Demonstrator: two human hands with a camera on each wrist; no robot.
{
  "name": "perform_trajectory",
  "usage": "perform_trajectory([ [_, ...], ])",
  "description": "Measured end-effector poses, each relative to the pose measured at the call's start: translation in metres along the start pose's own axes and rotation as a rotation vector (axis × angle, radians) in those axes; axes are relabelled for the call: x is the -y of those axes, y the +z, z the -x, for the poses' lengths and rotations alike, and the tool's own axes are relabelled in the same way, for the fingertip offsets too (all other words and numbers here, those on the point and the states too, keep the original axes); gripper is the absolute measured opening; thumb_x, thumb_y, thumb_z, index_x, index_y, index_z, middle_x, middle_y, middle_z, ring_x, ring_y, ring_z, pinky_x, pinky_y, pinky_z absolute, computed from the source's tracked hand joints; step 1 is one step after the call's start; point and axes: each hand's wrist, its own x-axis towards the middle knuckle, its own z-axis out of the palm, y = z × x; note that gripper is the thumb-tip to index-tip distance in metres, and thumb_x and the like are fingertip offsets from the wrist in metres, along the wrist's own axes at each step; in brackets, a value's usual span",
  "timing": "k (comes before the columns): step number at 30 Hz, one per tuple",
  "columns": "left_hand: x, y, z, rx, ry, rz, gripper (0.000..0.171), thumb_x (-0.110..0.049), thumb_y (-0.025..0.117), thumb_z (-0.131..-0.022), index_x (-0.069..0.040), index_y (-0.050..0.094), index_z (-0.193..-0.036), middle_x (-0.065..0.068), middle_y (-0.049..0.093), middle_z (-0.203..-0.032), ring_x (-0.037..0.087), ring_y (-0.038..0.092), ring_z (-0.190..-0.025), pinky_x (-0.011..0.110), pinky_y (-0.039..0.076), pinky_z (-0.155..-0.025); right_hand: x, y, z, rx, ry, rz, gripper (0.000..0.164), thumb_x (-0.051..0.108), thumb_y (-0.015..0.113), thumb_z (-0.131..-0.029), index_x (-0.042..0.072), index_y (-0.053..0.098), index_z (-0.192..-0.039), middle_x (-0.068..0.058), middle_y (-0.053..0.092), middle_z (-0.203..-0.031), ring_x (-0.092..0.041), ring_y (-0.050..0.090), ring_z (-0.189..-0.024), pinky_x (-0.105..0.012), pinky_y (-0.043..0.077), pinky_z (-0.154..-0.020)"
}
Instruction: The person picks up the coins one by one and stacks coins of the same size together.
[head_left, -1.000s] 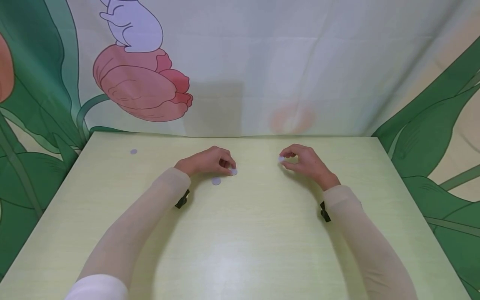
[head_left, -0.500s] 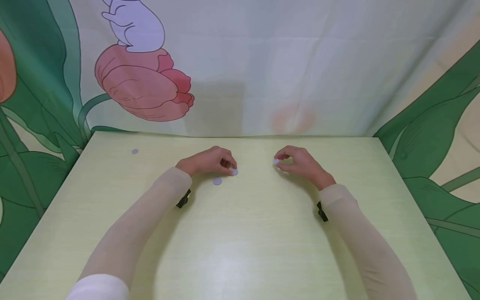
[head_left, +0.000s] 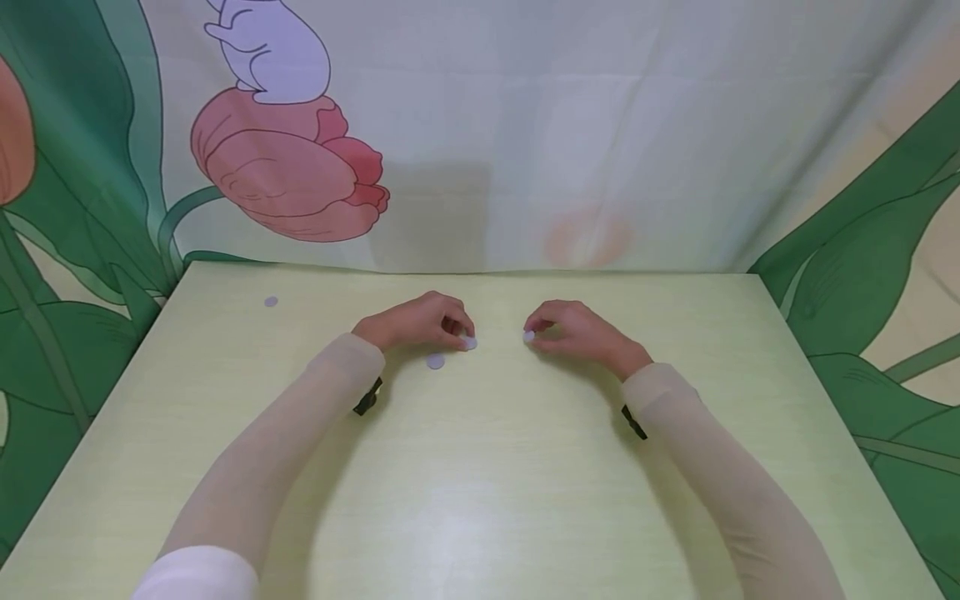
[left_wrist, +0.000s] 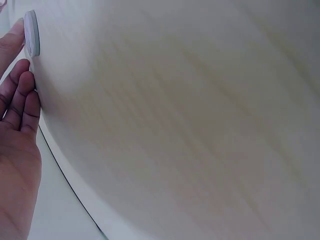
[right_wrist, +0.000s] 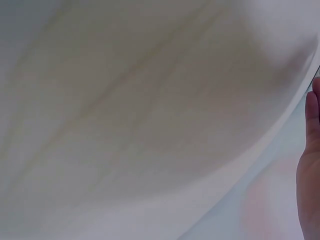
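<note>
In the head view my left hand [head_left: 423,322] hovers low at the table's far half, its thumb and index fingertip at the edge of a small white disc [head_left: 469,342], pinching it. The left wrist view shows that disc [left_wrist: 32,33] edge-on by the fingertips, with the other fingers bent. Facing it across a short gap, my right hand [head_left: 581,335] pinches another small white disc [head_left: 528,337] between thumb and fingers. Only the side of the right hand [right_wrist: 310,160] enters the right wrist view; its disc is out of sight there.
A third white disc [head_left: 435,361] lies on the table just below the left hand. One more pale disc [head_left: 271,302] lies near the far left corner. A printed curtain [head_left: 525,150] hangs behind the table's [head_left: 480,467] far edge.
My right hand has moved left and slightly nearer with its disc, closing in on the left hand. The left hand and the discs lying on the table have stayed in place.
</note>
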Motion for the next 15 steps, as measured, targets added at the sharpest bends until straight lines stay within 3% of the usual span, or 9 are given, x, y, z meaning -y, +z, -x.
perform_trajectory([
  [15, 0.002, -0.001, 0.000, -0.004, 0.029, -0.019, 0.018, -0.021, 0.079, -0.091, -0.013, 0.078, -0.107, -0.001, 0.063, -0.090, 0.015, 0.056, -0.084, 0.027, 0.048, -0.077, 0.019, 0.014, -0.032, 0.111, 0.007, 0.058, 0.011, 0.013, 0.071, -0.095, 0.009, 0.073, -0.106, 0.000, 0.070, -0.102, -0.014, 0.064, -0.095, -0.030, 0.052, -0.090],
])
